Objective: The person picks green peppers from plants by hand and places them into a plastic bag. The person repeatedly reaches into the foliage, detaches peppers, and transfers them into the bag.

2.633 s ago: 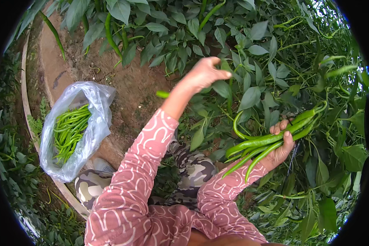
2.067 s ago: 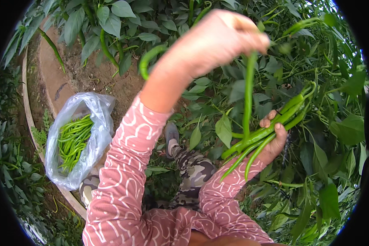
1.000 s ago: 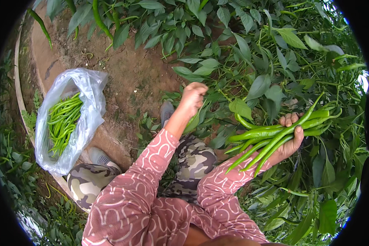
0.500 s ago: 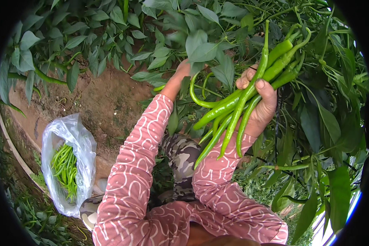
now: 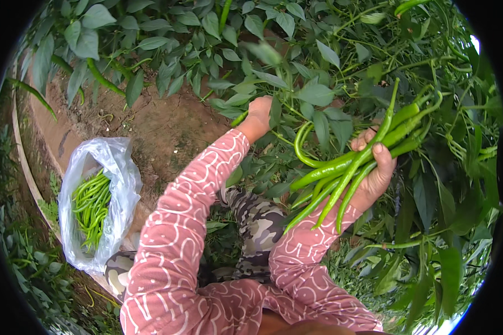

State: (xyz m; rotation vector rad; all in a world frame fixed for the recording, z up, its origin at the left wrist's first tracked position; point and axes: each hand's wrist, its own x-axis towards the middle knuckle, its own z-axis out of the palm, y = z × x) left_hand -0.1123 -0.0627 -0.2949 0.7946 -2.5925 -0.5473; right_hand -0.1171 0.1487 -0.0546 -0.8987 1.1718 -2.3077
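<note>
My right hand (image 5: 379,170) is closed round a bunch of long green chili peppers (image 5: 349,167), thumb across the top. Their stems point up to the right and their tips hang toward my forearm. My left hand (image 5: 258,118) reaches in among the leaves of a pepper plant (image 5: 316,94). A leaf covers its fingers, so their grip does not show. Beside that wrist, a green chili pepper (image 5: 239,118) pokes out of the foliage.
On the ground at left stands a clear plastic bag (image 5: 126,190), open at the top, with many green chili peppers (image 5: 92,204) inside. More peppers (image 5: 103,77) hang from plants at the upper left. Bare brown soil (image 5: 167,123) lies between. Dense foliage rises at right.
The view has shifted over the plants. Against them, both hands have come somewhat nearer to me. My right hand keeps the same bunch of chili peppers.
</note>
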